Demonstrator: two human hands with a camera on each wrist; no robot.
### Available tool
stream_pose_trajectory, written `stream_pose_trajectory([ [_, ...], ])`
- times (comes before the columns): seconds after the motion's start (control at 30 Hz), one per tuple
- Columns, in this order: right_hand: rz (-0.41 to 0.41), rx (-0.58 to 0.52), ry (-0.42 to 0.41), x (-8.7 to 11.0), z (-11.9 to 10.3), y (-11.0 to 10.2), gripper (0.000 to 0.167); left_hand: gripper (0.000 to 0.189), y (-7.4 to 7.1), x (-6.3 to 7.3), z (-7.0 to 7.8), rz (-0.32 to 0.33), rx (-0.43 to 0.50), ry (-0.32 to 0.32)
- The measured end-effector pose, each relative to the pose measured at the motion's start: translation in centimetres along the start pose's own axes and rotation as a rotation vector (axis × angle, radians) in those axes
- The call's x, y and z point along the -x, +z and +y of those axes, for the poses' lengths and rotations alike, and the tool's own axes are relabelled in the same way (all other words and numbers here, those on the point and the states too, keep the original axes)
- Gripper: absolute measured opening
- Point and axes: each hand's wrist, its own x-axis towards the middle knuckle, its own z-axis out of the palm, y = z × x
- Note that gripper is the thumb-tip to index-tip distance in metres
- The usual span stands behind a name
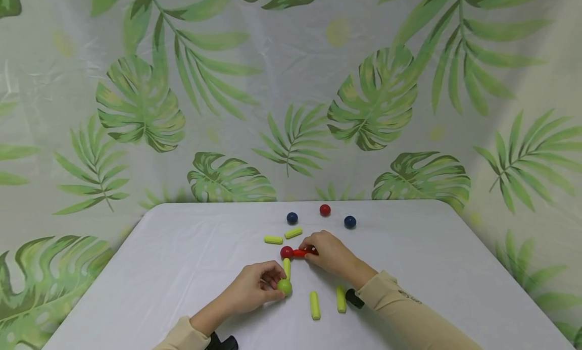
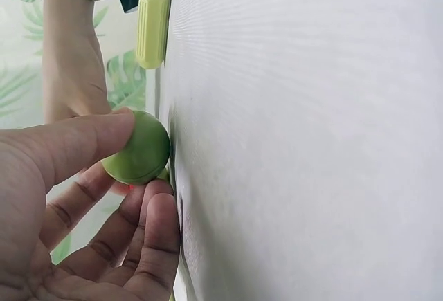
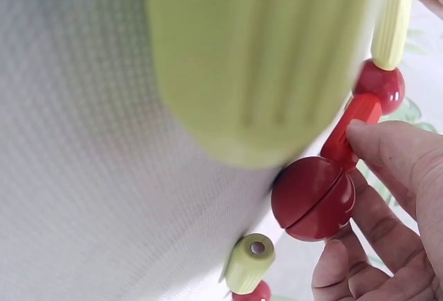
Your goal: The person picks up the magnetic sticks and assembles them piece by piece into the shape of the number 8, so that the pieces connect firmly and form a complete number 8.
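Observation:
In the head view my left hand (image 1: pixel 261 284) pinches a green ball (image 1: pixel 284 287) between thumb and fingers. A yellow-green ribbed rod (image 1: pixel 286 269) runs from that ball up to a red ball (image 1: pixel 286 252). From the red ball a red rod (image 1: pixel 300 253) extends rightward, and my right hand (image 1: pixel 329 251) grips it. In the right wrist view a second red ball (image 3: pixel 315 197), with a groove across it, sits at the rod's other end beside my fingers. The left wrist view shows my thumb pressing the green ball (image 2: pixel 142 150), close to the white table.
Behind the hands lie two yellow-green rods (image 1: pixel 274 240). Farther back are two dark blue balls (image 1: pixel 292 218) and a red ball (image 1: pixel 325 210). Two more yellow-green rods (image 1: pixel 314 305) lie in front of my right hand on the white table (image 1: pixel 182 249).

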Motion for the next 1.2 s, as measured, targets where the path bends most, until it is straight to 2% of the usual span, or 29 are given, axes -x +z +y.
stream_pose_trajectory([
  [0.73, -0.015, -0.014, 0.013, -0.08, -0.18, -0.17, 0.014, 0.026, 0.23, -0.34, -0.26, 0.003, 0.013, 0.029],
  [1.2, -0.019, -0.018, 0.034, -0.22, -0.02, -0.05, 0.014, 0.027, 0.22, -0.47, -0.29, 0.006, -0.011, 0.019],
])
